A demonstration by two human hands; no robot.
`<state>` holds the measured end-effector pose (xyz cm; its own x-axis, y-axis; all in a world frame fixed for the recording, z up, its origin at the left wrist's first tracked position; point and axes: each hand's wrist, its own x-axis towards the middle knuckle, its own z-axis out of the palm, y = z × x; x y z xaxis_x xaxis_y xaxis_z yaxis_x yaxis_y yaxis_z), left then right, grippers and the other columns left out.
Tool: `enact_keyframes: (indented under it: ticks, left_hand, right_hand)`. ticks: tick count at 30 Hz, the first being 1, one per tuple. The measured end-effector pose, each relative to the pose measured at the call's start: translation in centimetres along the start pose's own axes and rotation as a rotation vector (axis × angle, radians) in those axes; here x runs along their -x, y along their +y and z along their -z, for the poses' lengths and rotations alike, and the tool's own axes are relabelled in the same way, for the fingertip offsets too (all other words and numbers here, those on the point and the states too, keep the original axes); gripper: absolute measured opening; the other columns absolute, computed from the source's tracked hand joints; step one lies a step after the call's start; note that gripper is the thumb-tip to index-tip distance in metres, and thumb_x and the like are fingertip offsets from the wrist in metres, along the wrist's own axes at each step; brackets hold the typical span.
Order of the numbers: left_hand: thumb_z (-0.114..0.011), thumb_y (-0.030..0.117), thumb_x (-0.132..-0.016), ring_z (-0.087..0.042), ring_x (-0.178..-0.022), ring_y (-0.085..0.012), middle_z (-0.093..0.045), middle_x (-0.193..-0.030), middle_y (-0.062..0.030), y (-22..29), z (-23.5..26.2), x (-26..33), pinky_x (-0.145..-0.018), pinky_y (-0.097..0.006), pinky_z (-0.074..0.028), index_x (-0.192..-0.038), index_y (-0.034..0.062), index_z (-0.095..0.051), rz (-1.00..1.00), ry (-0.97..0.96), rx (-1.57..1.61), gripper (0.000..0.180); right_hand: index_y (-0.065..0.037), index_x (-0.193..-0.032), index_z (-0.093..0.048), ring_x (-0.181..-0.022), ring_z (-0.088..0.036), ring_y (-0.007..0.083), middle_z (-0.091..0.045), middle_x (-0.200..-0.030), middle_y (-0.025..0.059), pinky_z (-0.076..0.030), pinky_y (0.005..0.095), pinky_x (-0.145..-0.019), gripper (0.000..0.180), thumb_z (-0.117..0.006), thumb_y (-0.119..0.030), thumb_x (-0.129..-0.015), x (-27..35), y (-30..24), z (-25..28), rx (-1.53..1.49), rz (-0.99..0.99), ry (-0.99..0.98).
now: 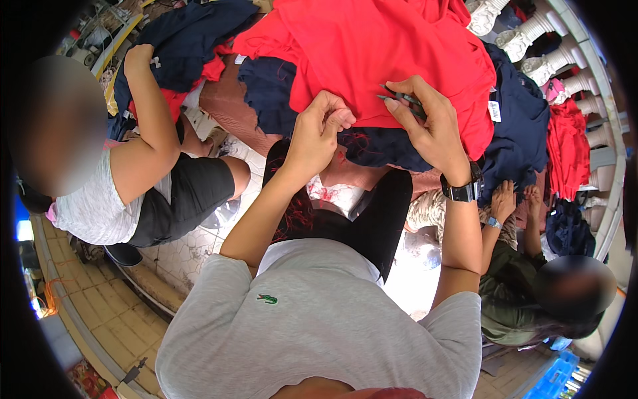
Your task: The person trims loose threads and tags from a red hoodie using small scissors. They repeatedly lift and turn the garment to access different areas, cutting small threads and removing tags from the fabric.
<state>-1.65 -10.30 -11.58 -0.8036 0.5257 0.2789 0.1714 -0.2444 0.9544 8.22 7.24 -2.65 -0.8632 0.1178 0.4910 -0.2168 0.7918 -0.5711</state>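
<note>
Red knit fabric garment lies heaped on the lap, the left hand pinching its edge while the right hand is closed around small dark metal snips, whose tips could nick the cloth or those nearby fingertips.

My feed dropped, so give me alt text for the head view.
The right hand holds small thread snips against a red garment while the left hand pinches its edge. Two other people sit alongside the pile of red and navy clothes.
</note>
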Motion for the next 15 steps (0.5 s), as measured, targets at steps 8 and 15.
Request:
enact_keyframes:
  ticks: [8, 15]
  left_hand:
    - [-0.068, 0.006, -0.094, -0.060, -0.076, -0.0123, -0.059, -0.083, -0.0052, -0.4, -1.0, -0.3, -0.072, -0.027, -0.049, -0.104, -0.0031, -0.061, -0.186, 0.023, -0.415, 0.015]
    - [-0.068, 0.003, -0.091, -0.061, -0.073, -0.0158, -0.061, -0.087, -0.0093, -0.6, -1.2, -0.2, -0.069, -0.029, -0.049, -0.096, -0.0004, -0.061, -0.124, 0.075, -0.222, 0.009]
  right_hand:
    - [-0.003, -0.105, -0.066, -0.081, -0.070, 0.0252, -0.073, -0.095, 0.0106, -0.055, 0.0333, -0.070, 0.019, -0.070, -0.016, -0.091, 0.0, -0.4, 0.2, -0.023, -0.064, -0.015]
    - [-0.006, -0.111, -0.065, -0.083, -0.070, 0.0247, -0.072, -0.096, 0.0095, -0.055, 0.0331, -0.071, 0.030, -0.077, -0.017, -0.086, -0.1, 0.4, -0.1, -0.082, -0.036, 0.018]
